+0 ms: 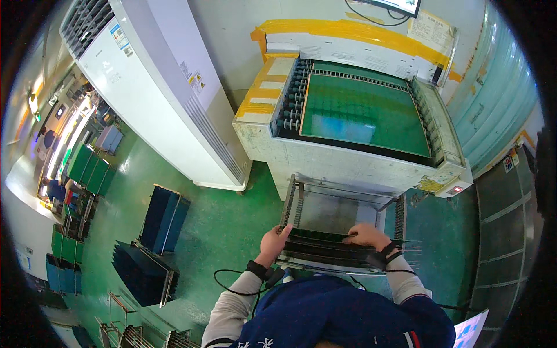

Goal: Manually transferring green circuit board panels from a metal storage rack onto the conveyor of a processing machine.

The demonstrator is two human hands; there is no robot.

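Note:
A metal slotted rack (300,200) stands on the floor right in front of me, with several thin dark panels (325,250) standing on edge in its near part. At the left end of the foremost visible panel edge, my left hand (272,245) is closed on the panel, thumb up along its corner. My right hand (369,236) has its fingers curled over the top edge of that panel, right of its middle. The lower fingers of both hands are partly hidden. Beyond the rack, a large glossy green panel (365,113) lies flat on a roller conveyor machine (331,155).
A tall white air conditioner (156,87) stands left of the machine. Racks of dark blue panels (165,220) sit on the green floor at left, with bare metal racks (133,336) nearer. A grey metal cabinet (505,232) borders the right. Black cables hang from both my wrists.

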